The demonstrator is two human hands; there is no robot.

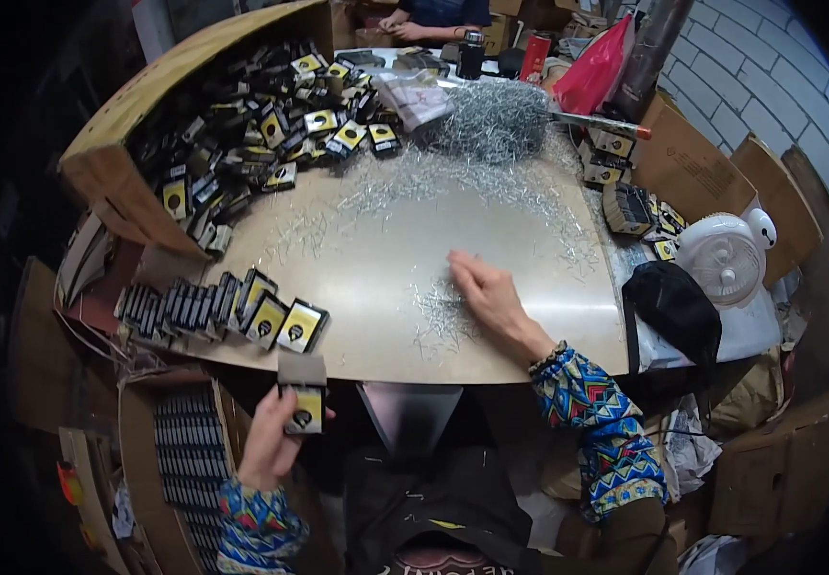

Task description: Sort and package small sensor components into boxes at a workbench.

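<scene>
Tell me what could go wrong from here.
The open-flapped box in the left hand is off the front edge of the table, so a slip might drop it.
The right hand, beside loose metal pieces, might scatter some.
A bump might topple the row of small boxes.

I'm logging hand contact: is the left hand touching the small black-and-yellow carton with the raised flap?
Touching. The head view shows the left hand gripping the carton by its left side, with no gap between them.
</scene>
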